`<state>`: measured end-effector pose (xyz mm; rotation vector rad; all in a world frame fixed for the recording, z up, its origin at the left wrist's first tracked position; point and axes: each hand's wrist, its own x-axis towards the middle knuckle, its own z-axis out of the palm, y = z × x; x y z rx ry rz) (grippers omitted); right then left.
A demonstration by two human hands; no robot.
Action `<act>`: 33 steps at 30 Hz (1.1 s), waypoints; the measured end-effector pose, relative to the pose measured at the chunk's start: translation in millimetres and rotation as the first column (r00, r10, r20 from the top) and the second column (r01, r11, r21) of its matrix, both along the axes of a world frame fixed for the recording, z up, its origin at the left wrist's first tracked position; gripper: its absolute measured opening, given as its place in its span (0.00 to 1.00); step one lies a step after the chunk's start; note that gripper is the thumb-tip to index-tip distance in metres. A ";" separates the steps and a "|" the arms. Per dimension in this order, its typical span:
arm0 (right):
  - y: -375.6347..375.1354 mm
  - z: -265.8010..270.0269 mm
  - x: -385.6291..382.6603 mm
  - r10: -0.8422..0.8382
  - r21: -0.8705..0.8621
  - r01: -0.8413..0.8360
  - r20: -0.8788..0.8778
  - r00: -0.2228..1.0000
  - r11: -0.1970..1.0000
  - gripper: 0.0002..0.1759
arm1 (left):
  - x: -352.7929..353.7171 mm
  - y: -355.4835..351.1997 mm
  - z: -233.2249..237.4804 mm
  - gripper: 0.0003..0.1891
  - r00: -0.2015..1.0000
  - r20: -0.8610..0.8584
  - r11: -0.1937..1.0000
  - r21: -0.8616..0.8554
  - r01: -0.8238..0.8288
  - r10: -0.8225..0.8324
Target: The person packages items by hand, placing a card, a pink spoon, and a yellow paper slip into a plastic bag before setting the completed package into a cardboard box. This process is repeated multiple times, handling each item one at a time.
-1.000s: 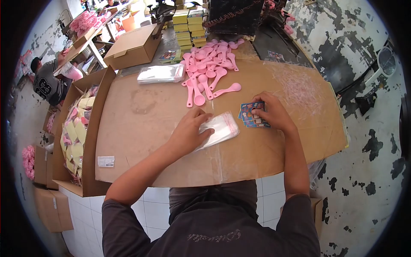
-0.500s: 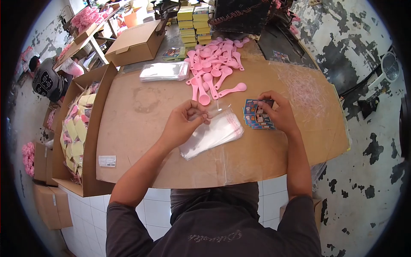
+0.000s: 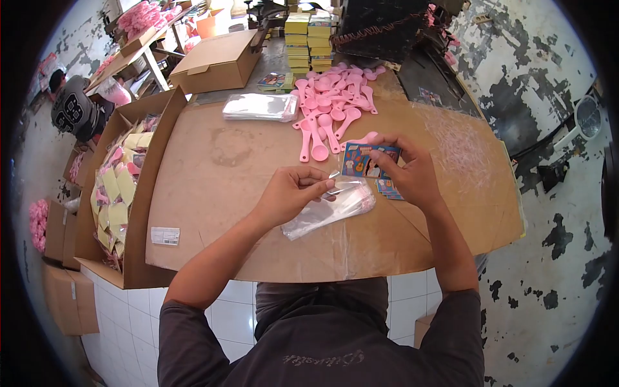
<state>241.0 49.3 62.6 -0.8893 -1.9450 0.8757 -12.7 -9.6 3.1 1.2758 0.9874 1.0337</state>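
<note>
1. On the board point(image 3: 213, 213), a stack of clear bags point(image 3: 322, 209) is laid flat near its front edge.
2. The mouth of the top bag is pinched by the left hand point(image 3: 290, 193), with thumb and fingers closed on the film.
3. A card point(image 3: 367, 160) is gripped in the right hand point(image 3: 409, 174) and held just beside the bag mouth.
4. More cards point(image 3: 389, 189) are seen beneath that hand.
5. Pink spoons point(image 3: 329, 106) are heaped beyond.

A cardboard box point(image 3: 219, 61) sits near stacked yellow packs point(image 3: 298, 42).
</note>
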 end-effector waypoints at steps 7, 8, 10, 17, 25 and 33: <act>2.6 6.1 -14.6 0.240 0.215 -0.312 0.304 0.922 0.926 0.12 | 2.9 -5.0 -1.1 0.14 0.998 -0.053 0.997 0.066 0.039 -0.035; 0.6 3.0 -19.5 0.227 0.210 -0.287 0.269 0.936 0.934 0.12 | 3.4 -5.8 -1.6 0.14 0.995 -0.092 0.996 0.079 0.045 -0.038; -3.6 -5.0 -27.5 0.201 0.200 -0.240 0.195 0.960 0.950 0.12 | 3.1 -5.7 -0.4 0.14 0.992 -0.123 0.998 0.055 0.029 -0.022; 7.2 -16.3 -15.2 0.155 0.048 -0.160 0.094 0.984 0.986 0.10 | 5.7 -1.9 -4.5 0.13 0.991 0.119 0.992 0.097 -0.078 0.067; 71.4 -39.8 -10.2 0.079 0.282 -0.207 0.407 0.910 0.937 0.13 | 5.1 -3.9 -1.2 0.12 0.993 0.023 0.993 0.021 -0.116 0.115; 67.0 -35.5 -22.9 -0.074 0.424 -0.043 0.255 0.964 0.905 0.18 | 2.7 -2.3 0.3 0.14 0.984 0.128 0.992 -0.026 -0.122 0.124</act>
